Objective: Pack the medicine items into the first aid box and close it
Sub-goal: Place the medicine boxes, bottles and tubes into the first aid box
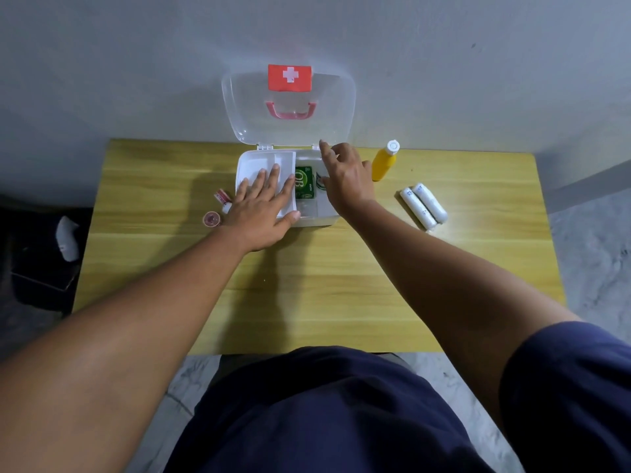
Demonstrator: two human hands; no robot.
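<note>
Yellow wood-grain tabletop (307, 268) stands against a grey wall and carries a white first aid box (309, 220), its clear lid (327, 124) upright. Left hand (263, 209) lies flat, fingers spread, on the white tray (269, 165) over the box's left half; right hand (348, 179) reaches into the right half beside a green packet (304, 182), its grasp not discernible. Yellow bottle (385, 162) and two white rolls (423, 206) lie right of the box, small red-and-white items (212, 219) left.

The left hand (263, 206) lay flat on the open box's (317, 218) tray (273, 160); the right hand (345, 175) reached inside, beside a green packet (304, 182).
</note>
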